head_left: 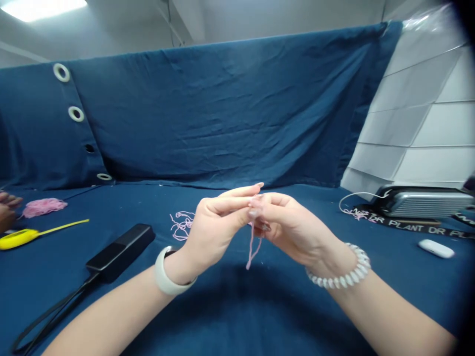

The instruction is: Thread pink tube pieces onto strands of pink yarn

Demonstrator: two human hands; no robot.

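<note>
My left hand (pixel 218 222) and my right hand (pixel 289 220) meet at the middle of the view, raised above the blue cloth. Thumbs and fingertips of both are pinched together on a pink yarn strand (pixel 251 249). Its loose end dangles below the fingers in a narrow loop. The part between the fingertips is mostly hidden. Behind my left hand, a tangle of pink yarn (pixel 181 225) lies on the cloth. A pale watch band circles my left wrist, and a clear coil bracelet my right.
On the left are a black device with a strap (pixel 120 252), a yellow tool with a thin shaft (pixel 22 239), a pink yarn bundle (pixel 43 207) and another person's hand (pixel 8 210). At right lie a silver-black device (pixel 426 201), a lettered lanyard (pixel 411 227) and a white case (pixel 436 248).
</note>
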